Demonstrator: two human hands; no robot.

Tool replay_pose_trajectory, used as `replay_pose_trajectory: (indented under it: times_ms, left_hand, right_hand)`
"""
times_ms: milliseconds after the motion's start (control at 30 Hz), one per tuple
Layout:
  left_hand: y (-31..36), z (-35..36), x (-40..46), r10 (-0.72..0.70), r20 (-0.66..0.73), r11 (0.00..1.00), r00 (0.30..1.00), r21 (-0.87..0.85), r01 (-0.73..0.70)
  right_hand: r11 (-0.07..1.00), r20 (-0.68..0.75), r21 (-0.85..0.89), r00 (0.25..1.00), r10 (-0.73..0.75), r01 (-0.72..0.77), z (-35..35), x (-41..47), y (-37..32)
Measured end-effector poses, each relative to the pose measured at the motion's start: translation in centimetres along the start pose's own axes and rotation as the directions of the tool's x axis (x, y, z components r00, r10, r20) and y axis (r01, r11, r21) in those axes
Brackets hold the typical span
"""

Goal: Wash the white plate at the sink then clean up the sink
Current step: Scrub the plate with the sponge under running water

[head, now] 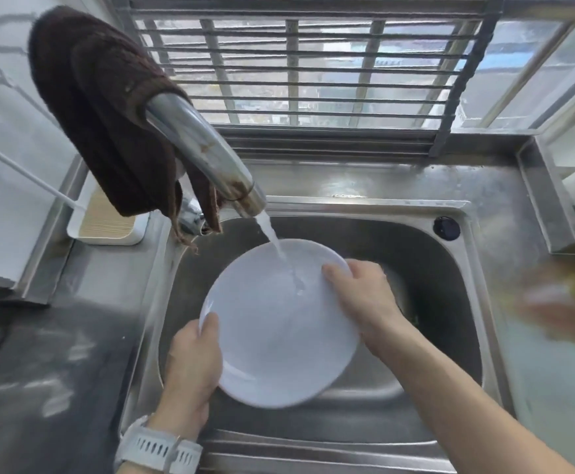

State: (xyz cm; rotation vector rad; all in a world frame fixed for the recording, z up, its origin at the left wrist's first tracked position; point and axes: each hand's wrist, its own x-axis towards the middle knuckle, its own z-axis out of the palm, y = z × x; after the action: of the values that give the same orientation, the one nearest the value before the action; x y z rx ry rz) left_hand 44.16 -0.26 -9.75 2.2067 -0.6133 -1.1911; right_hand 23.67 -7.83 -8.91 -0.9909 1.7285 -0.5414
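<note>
A white plate (pixel 272 330) is held tilted over the steel sink (pixel 450 302). My left hand (pixel 193 364) grips its lower left rim, thumb on the inside. My right hand (pixel 364 295) holds the right rim, fingers curled over the edge. Water runs from the steel faucet (pixel 207 159) onto the plate's upper part and flows down its face. The sink's drain is hidden behind the plate and my right hand.
A dark brown cloth (pixel 108 124) hangs over the faucet neck. A white tray (pixel 108 224) sits on the counter at the back left. A black plug (pixel 446 228) marks the sink's back right corner. A blurred yellow-orange object (pixel 566 302) lies on the right counter. A barred window is behind.
</note>
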Motion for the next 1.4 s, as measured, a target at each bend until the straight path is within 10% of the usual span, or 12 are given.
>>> replay_pose_trajectory:
  times_ms: [200,367,600,900,1400]
  left_hand:
    - [1.1,5.0,-0.4,-0.066,0.194,0.944,0.979,-0.304,0.124]
    - [3.5,7.3,0.1,-0.251,0.429,0.696,0.868,-0.544,0.470]
    - [5.8,7.8,-0.3,-0.138,0.639,0.485,0.757,-0.622,0.614]
    - [6.9,6.9,-0.4,-0.077,0.464,0.622,0.883,-0.669,0.406]
    - [4.0,-2.0,-4.6,-0.134,0.273,0.438,0.953,-0.846,0.304]
  right_hand:
    - [0.933,0.048,-0.049,0.934,-0.354,0.356,-5.7,-3.5,-0.4]
    - [0.809,0.057,-0.135,0.820,-0.570,0.572,-8.3,-6.2,0.9]
    - [0.582,0.052,-0.321,0.627,-0.777,0.748,-9.0,-6.7,4.7]
    - [0.686,-0.091,-0.427,0.727,-0.680,0.589,-6.9,-3.9,6.6]
    - [0.785,0.294,-0.214,0.805,-0.516,0.581,2.5,2.6,0.8]
